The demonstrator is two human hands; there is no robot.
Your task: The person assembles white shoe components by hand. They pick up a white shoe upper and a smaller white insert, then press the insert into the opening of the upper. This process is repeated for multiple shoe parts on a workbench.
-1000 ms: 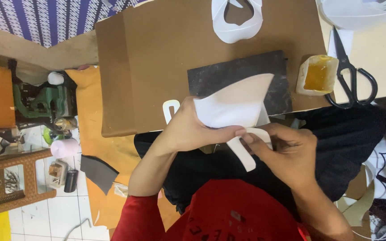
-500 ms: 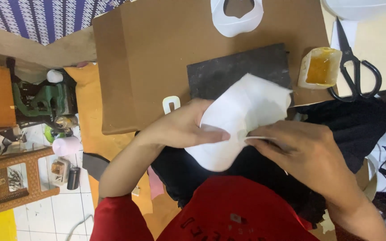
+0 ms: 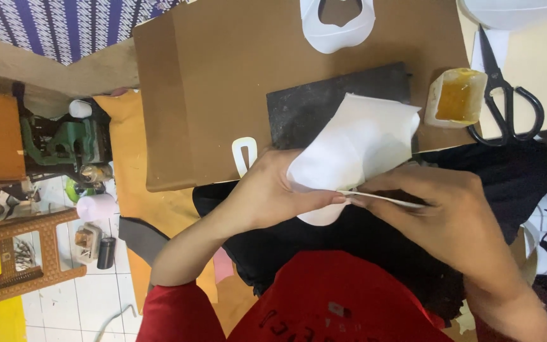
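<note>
I hold a curved white leather-like piece (image 3: 356, 142) in front of me, over my lap and the near edge of a dark grey slab (image 3: 311, 107). My left hand (image 3: 273, 193) grips its lower left edge, thumb and fingers pinched on the seam. My right hand (image 3: 438, 206) pinches the same folded edge from the right, together with a thin white strip (image 3: 384, 197) that runs along it. Both hands nearly meet at the fold.
A brown cardboard sheet (image 3: 223, 69) covers the work table. On it lie a white cut-out piece (image 3: 337, 31), a small white buckle-shaped piece (image 3: 244, 154), a pot of yellow glue (image 3: 456, 96) and black scissors (image 3: 508, 101). A green machine (image 3: 64, 142) stands at left.
The white piece has been turned and folded; the strip that hung down a second ago now lies flat along its edge. My hands have closed in on the fold.
</note>
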